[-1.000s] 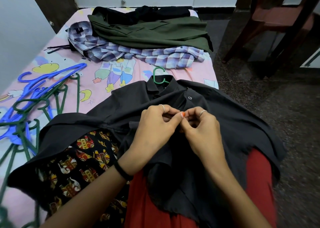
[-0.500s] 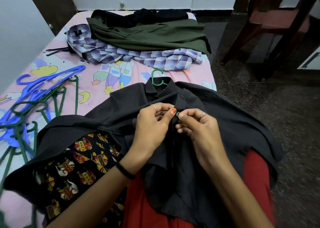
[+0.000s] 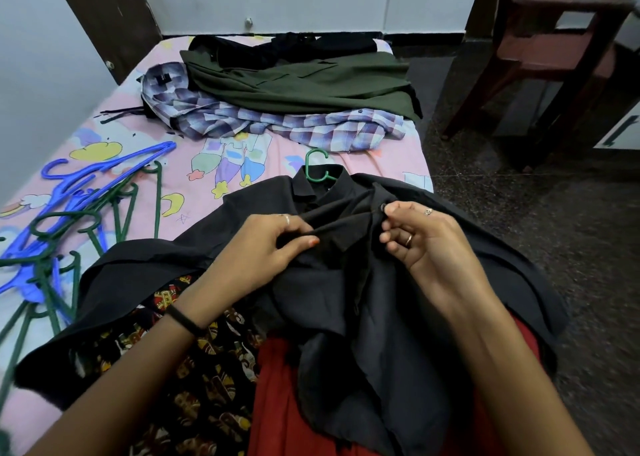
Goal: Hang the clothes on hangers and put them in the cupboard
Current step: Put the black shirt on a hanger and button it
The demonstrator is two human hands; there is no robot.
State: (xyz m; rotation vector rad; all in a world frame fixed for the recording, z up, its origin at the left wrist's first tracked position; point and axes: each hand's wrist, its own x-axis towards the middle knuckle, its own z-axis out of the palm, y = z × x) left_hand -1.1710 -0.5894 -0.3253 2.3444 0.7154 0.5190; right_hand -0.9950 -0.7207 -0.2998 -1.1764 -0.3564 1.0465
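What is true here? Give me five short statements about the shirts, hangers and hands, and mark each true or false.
1. A green hanger hook sticks out at the collar of the black shirt. True.
2. The right hand has a button in its grip. True.
3. The left hand rests flat on the bed sheet. False: it pinches the black shirt's fabric.
4. The olive green garment lies under the checked shirt. False: it lies on top of it.
5. The loose hangers are all red. False: they are blue and green.
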